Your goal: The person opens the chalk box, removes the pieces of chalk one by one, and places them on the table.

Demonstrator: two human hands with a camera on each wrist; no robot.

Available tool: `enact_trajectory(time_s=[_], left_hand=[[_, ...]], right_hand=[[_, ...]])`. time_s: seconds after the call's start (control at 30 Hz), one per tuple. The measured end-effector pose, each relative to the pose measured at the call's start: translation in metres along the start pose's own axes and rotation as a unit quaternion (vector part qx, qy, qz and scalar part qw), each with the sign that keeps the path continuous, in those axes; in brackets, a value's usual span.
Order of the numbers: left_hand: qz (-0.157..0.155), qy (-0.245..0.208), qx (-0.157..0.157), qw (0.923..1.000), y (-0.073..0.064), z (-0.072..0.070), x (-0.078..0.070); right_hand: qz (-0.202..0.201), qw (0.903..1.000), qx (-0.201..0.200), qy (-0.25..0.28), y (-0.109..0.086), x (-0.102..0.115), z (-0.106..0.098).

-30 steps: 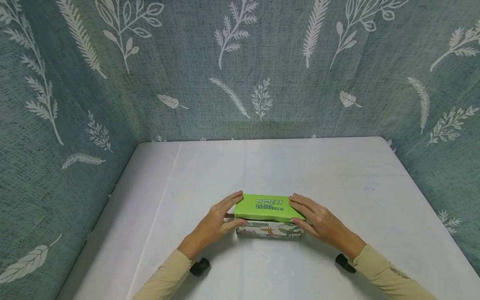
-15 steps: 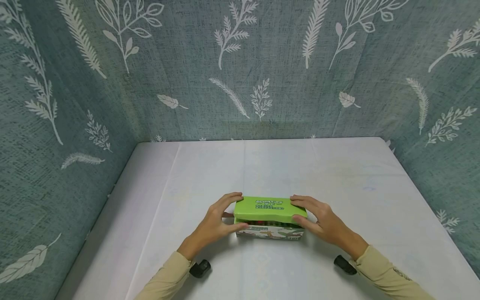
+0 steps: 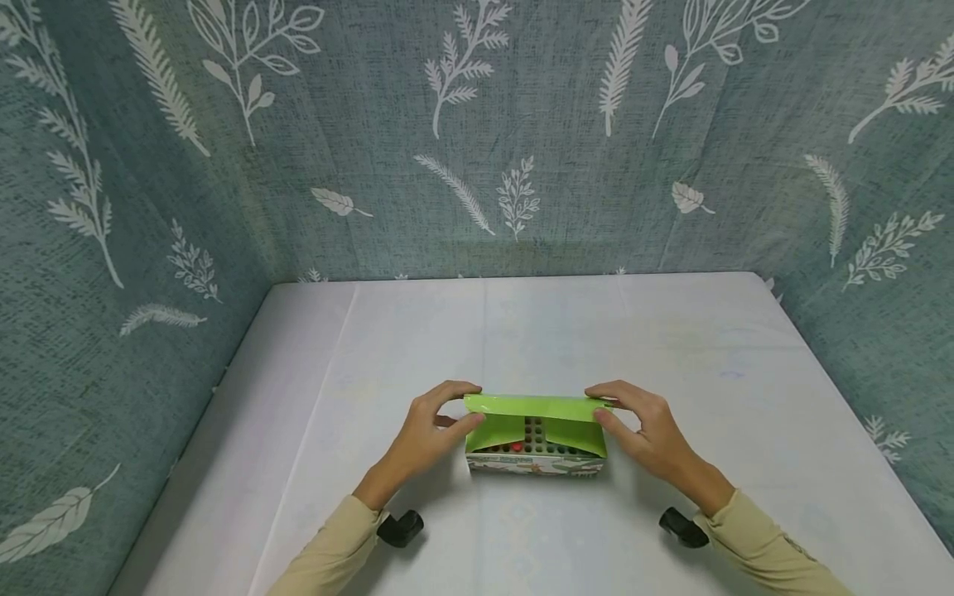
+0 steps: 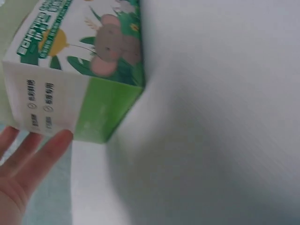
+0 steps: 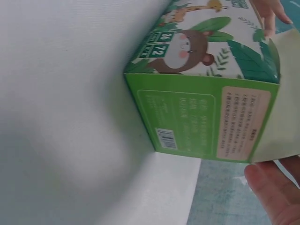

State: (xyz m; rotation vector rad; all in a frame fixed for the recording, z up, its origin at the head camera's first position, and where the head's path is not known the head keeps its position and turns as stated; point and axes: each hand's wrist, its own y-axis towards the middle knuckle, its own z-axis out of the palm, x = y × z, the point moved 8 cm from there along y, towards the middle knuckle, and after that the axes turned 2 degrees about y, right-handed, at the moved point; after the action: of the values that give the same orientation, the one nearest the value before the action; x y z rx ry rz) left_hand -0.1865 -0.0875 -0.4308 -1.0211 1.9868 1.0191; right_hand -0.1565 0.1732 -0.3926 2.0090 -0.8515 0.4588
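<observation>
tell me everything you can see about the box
The box looks like printed cardboard: white front with cartoon animals, green right end with a barcode. It sits on the white table, its green lid partly raised, showing green inner flaps and rows of small round shapes, one red. The left hand and right hand hold the lid's ends.

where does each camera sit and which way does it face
Head: on the head, facing forward and down at the box and table; left hand, right hand and sleeves show.
Left wrist: on that wrist, facing the box's illustrated front and one end; left fingers show lower left.
Right wrist: likewise, facing that front and the end with the barcode; right fingers lower right, part of the left hand upper right.
Both wrist views share the illustrated front, from opposite ends.
</observation>
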Motion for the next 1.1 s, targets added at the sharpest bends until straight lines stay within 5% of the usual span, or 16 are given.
enact_trajectory(time_s=[0.27,0.6,1.1], left_hand=[[-0.066,0.000,-0.030,0.9974,0.006,-0.005,0.002],[-0.124,-0.056,-0.031,0.9902,0.014,-0.012,-0.030],[-0.208,-0.095,-0.039,0.9727,0.024,-0.016,-0.021]], right_hand=[[0.027,0.9991,-0.033,-0.002,0.015,0.031,-0.016],[0.037,0.9958,-0.083,0.013,0.021,0.028,-0.022],[0.155,0.9797,-0.125,0.028,0.037,0.009,-0.021]])
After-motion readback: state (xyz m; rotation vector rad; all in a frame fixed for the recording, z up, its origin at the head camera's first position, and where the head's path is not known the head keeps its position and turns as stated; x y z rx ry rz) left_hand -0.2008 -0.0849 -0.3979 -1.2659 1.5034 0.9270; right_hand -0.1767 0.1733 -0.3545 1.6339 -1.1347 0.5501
